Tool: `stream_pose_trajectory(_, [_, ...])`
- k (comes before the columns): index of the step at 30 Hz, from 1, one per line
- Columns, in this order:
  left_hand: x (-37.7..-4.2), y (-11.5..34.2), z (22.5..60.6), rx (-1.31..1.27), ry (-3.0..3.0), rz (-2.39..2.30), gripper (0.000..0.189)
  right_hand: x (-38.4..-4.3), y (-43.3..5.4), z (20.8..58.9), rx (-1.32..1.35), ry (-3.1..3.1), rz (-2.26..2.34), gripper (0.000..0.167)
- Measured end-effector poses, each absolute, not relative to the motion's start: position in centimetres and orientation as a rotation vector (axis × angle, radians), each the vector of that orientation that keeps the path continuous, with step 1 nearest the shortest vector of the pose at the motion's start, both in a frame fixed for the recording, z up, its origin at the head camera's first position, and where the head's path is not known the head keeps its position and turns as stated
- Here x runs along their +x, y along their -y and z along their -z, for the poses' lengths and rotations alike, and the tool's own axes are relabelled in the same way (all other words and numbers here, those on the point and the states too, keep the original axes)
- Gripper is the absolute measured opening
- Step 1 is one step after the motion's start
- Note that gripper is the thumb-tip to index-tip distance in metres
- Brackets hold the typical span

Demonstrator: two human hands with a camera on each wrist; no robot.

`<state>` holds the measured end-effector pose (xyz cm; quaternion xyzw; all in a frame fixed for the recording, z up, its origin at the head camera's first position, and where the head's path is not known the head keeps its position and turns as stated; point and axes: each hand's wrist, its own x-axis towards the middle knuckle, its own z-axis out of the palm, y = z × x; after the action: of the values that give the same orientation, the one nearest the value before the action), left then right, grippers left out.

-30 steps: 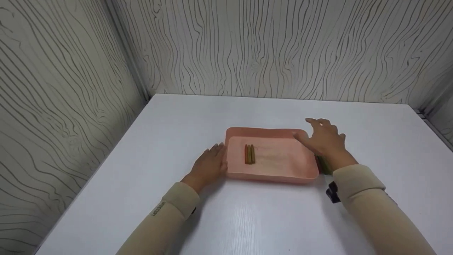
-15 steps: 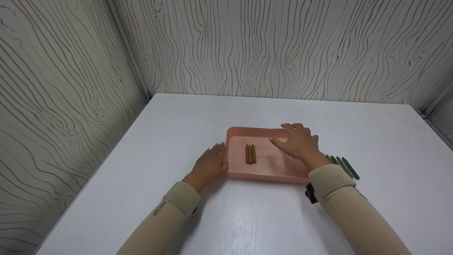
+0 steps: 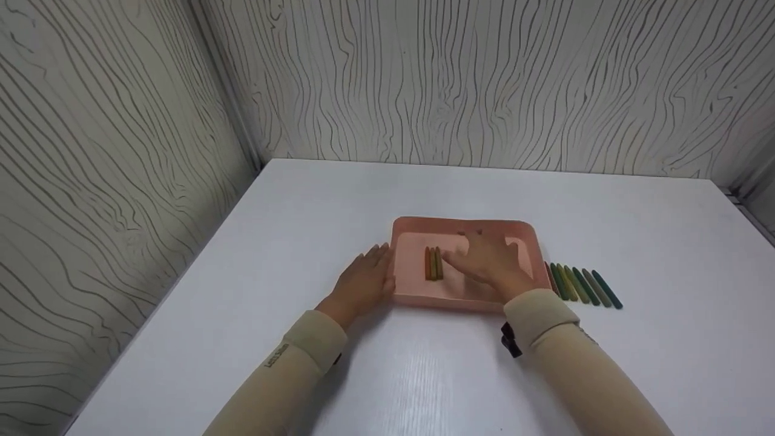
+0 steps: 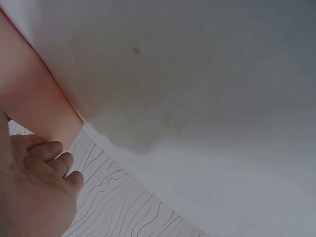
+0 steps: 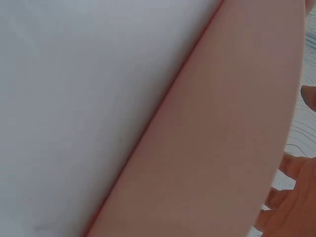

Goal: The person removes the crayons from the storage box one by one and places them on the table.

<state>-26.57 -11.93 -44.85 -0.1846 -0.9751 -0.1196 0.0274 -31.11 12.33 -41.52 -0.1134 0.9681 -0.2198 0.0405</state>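
A shallow pink tray [image 3: 415, 290] sits on the white table in the head view. Three crayons [image 3: 433, 264], reddish and olive, lie side by side in its left half. My left hand [image 3: 365, 280] rests against the tray's left wall; the left wrist view shows its fingers [image 4: 49, 150] at that wall, holding nothing. Over the tray's right half is my right hand [image 3: 489, 259], fingers spread, just right of the three crayons. No object shows in it, though its palm side is hidden. Beyond the tray's right wall, several green, yellow and reddish crayons [image 3: 584, 286] lie in a slanted row.
The white table [image 3: 315, 206] carries the tray near its middle. Wood-patterned panels [image 3: 424, 79] stand along its back and left sides.
My right hand has moved left and slightly down, from the tray's right edge to over its inside, uncovering the crayon row on the table. The left hand has stayed at the tray.
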Motion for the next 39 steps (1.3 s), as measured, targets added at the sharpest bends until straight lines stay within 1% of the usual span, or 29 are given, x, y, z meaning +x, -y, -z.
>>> stream_pose_trajectory(13, [-26.4, 12.0, 44.7, -0.589, 3.0, 0.378, 0.054, -31.1, -10.8, 42.5, -0.356, -3.016, 0.515, 0.056])
stream_pose_trajectory(24, [-26.5, 12.0, 45.0, -0.563, 3.008, 0.354, 0.055, -30.9, -10.1, 43.4, -0.407, -3.017, 0.542, 0.051])
stream_pose_trajectory(32, [-26.6, 11.9, 45.1, -0.563, 3.018, 0.319, 0.056, -31.2, -10.1, 43.5, -0.406, -2.963, 0.633, 0.05])
stream_pose_trajectory(39, [-26.5, 12.0, 44.9, -0.602, 3.02, 0.295, 0.056, -31.1, -9.9, 43.4, -0.413, -2.895, 0.769, 0.041])
